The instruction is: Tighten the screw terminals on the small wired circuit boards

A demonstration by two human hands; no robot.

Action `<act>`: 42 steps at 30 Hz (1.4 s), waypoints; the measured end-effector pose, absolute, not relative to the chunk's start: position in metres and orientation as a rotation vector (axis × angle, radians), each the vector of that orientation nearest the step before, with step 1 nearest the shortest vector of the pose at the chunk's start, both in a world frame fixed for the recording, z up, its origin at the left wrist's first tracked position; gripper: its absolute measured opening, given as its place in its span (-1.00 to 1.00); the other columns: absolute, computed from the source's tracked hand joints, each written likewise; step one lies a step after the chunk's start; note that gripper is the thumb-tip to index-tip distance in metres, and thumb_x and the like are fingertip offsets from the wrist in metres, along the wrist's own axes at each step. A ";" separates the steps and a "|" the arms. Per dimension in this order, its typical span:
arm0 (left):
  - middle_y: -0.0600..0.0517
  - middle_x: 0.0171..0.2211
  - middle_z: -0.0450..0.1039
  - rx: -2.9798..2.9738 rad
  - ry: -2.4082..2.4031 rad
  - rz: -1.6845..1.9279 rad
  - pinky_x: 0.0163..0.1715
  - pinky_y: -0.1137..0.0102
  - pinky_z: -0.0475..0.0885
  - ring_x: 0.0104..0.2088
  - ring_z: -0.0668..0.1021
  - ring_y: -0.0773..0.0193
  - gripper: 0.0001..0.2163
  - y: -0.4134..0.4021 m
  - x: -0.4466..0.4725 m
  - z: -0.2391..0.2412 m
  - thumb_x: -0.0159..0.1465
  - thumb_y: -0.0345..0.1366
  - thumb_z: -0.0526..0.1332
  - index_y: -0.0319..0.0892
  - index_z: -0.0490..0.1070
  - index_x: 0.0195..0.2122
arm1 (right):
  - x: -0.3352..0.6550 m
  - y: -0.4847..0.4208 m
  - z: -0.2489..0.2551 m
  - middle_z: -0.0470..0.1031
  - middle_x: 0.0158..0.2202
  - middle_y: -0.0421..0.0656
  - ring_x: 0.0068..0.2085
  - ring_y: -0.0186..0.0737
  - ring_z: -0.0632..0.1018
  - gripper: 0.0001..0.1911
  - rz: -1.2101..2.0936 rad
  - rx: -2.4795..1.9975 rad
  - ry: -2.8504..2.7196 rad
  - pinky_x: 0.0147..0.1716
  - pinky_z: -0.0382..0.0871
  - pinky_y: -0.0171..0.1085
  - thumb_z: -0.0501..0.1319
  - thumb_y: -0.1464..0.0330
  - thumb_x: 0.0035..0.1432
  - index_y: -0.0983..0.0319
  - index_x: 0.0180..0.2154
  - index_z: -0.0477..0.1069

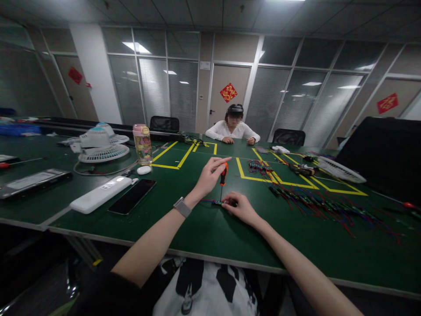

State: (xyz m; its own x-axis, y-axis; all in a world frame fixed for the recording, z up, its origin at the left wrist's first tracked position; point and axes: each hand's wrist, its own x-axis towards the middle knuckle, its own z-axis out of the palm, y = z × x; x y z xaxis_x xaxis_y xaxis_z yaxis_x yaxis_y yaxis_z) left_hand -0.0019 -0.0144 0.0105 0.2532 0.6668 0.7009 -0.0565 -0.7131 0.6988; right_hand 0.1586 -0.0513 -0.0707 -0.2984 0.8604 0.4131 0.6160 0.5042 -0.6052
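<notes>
My left hand (pixel 210 175) is closed round the orange-and-black handle of a small screwdriver (pixel 223 177), held upright with its tip down on a small wired part (pixel 217 202) lying on the green table (pixel 204 228). My right hand (pixel 241 207) rests on the table just right of that part, its fingers pinched on the part's edge and pressing it down. A grey watch sits on my left wrist.
A heap of red, green and blue wired parts (pixel 315 204) spreads to the right. On the left lie a black phone (pixel 132 196), a white power bank (pixel 100 194), a white earbud case (pixel 144 170), a bottle (pixel 142 144) and fans (pixel 100 147). A person in white (pixel 233 129) sits opposite.
</notes>
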 end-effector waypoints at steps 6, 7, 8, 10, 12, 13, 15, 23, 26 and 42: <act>-0.03 -0.23 0.45 1.828 0.547 1.468 -0.23 0.41 0.40 -0.27 0.50 0.32 -0.71 -0.013 -0.002 0.010 0.20 -0.27 0.16 -0.18 0.43 -0.06 | 0.159 -0.051 -0.070 0.38 -0.47 -0.20 -0.46 -0.35 0.39 -0.89 0.438 -1.208 -2.028 -0.44 0.27 -0.36 0.24 0.41 0.01 0.27 -0.35 0.50; -0.03 -0.22 0.43 1.857 0.571 1.496 -0.24 0.43 0.40 -0.27 0.49 0.32 -0.72 -0.013 -0.002 0.010 0.17 -0.26 0.20 -0.17 0.45 -0.09 | 0.159 -0.051 -0.071 0.38 -0.47 -0.20 -0.46 -0.35 0.39 -0.89 0.439 -1.205 -2.028 -0.44 0.28 -0.36 0.24 0.41 0.01 0.27 -0.34 0.50; -0.03 -0.20 0.41 1.881 0.588 1.516 -0.25 0.45 0.40 -0.25 0.48 0.32 -0.73 -0.013 -0.002 0.010 0.15 -0.25 0.21 -0.15 0.47 -0.11 | 0.159 -0.051 -0.071 0.38 -0.47 -0.19 -0.46 -0.35 0.39 -0.89 0.441 -1.204 -2.028 -0.44 0.28 -0.36 0.24 0.41 0.01 0.27 -0.34 0.50; -0.04 -0.15 0.39 1.896 0.585 1.528 -0.22 0.45 0.39 -0.17 0.47 0.30 -0.75 -0.014 -0.002 0.011 0.18 -0.27 0.18 -0.13 0.47 -0.12 | 0.159 -0.051 -0.071 0.38 -0.47 -0.20 -0.46 -0.35 0.39 -0.88 0.443 -1.205 -2.028 -0.44 0.28 -0.36 0.24 0.41 0.02 0.27 -0.34 0.50; -0.05 -0.12 0.41 1.860 0.537 1.490 -0.16 0.42 0.38 -0.12 0.47 0.28 -0.74 -0.014 -0.002 0.012 0.22 -0.30 0.12 -0.13 0.45 -0.08 | 0.159 -0.052 -0.070 0.38 -0.47 -0.20 -0.46 -0.35 0.39 -0.88 0.439 -1.208 -2.032 -0.44 0.28 -0.36 0.24 0.40 0.02 0.26 -0.34 0.50; -0.05 -0.13 0.43 1.832 0.511 1.464 -0.15 0.40 0.39 -0.13 0.48 0.28 -0.72 -0.015 -0.002 0.012 0.23 -0.31 0.10 -0.15 0.43 -0.05 | 0.159 -0.052 -0.070 0.38 -0.47 -0.20 -0.46 -0.35 0.39 -0.89 0.435 -1.210 -2.033 -0.44 0.28 -0.36 0.24 0.40 0.02 0.26 -0.34 0.50; -0.05 -0.18 0.46 1.794 0.497 1.443 -0.17 0.37 0.40 -0.20 0.51 0.28 -0.71 -0.015 -0.002 0.012 0.22 -0.30 0.12 -0.17 0.41 -0.04 | 0.159 -0.052 -0.070 0.38 -0.47 -0.20 -0.46 -0.35 0.39 -0.89 0.431 -1.211 -2.034 -0.44 0.28 -0.35 0.24 0.40 0.02 0.26 -0.34 0.50; -0.04 -0.16 0.42 1.826 0.537 1.492 -0.19 0.43 0.38 -0.19 0.48 0.31 -0.73 -0.011 -0.002 0.010 0.22 -0.30 0.11 -0.16 0.45 -0.08 | 0.160 -0.051 -0.071 0.39 -0.47 -0.19 -0.46 -0.34 0.39 -0.88 0.436 -1.211 -2.035 -0.44 0.27 -0.35 0.24 0.39 0.02 0.26 -0.34 0.50; -0.03 -0.22 0.46 1.788 0.518 1.457 -0.18 0.39 0.39 -0.24 0.50 0.31 -0.71 -0.012 -0.001 0.010 0.22 -0.31 0.11 -0.18 0.42 -0.04 | 0.159 -0.051 -0.070 0.39 -0.46 -0.20 -0.46 -0.35 0.39 -0.88 0.436 -1.209 -2.031 -0.44 0.28 -0.36 0.24 0.40 0.02 0.26 -0.34 0.50; -0.05 -0.17 0.42 1.863 0.577 1.521 -0.25 0.45 0.40 -0.23 0.49 0.31 -0.75 -0.014 -0.002 0.011 0.19 -0.30 0.17 -0.18 0.47 -0.11 | 0.159 -0.051 -0.071 0.40 -0.46 -0.18 -0.46 -0.34 0.40 -0.87 0.440 -1.201 -2.030 -0.44 0.28 -0.35 0.23 0.38 0.03 0.26 -0.33 0.50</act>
State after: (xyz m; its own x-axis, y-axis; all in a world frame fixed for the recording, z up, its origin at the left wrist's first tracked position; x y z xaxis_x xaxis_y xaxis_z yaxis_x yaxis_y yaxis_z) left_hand -0.0021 -0.0143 0.0114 0.2277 0.6949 0.6822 -0.0672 -0.6877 0.7229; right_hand 0.1595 -0.0509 -0.0711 -0.3013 0.8596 0.4127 0.6118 0.5063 -0.6078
